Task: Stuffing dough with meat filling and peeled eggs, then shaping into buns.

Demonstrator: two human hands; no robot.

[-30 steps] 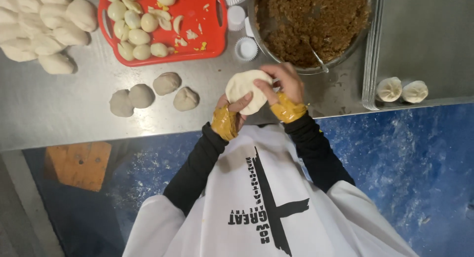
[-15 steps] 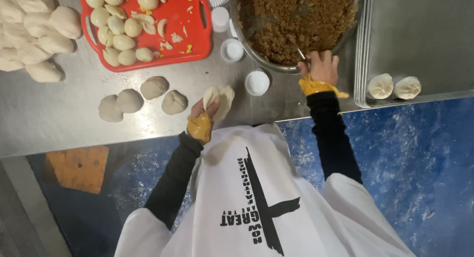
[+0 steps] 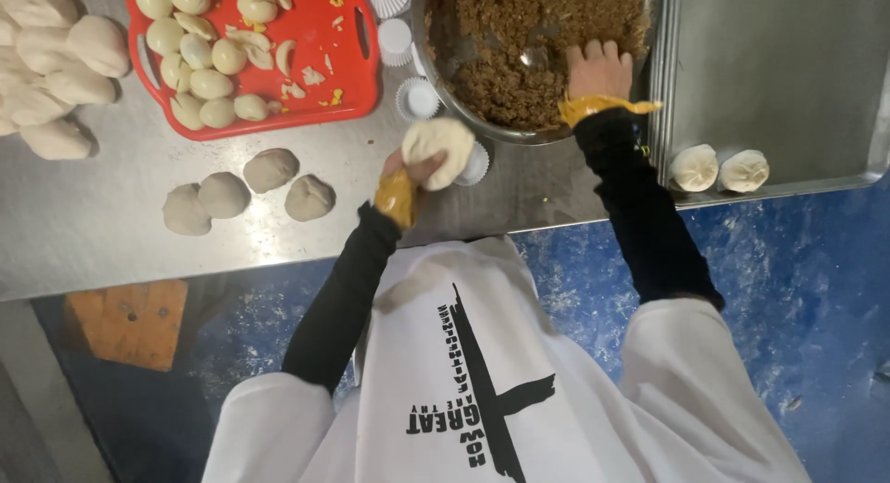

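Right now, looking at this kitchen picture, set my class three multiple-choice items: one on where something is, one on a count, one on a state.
1. Where is the right hand?
A. On the red tray
B. In the metal bowl of brown filling
C. On the steel tray

2. How many filled buns sit on the steel tray?
A. Two
B. Four
C. Six

3. What is in the left hand?
A. Nothing
B. A paper cup
C. A piece of pale dough

Answers: 1 B, the fingers rest on the filling; 2 A, two sit side by side near its corner; 3 C, the dough rests on the raised hand.
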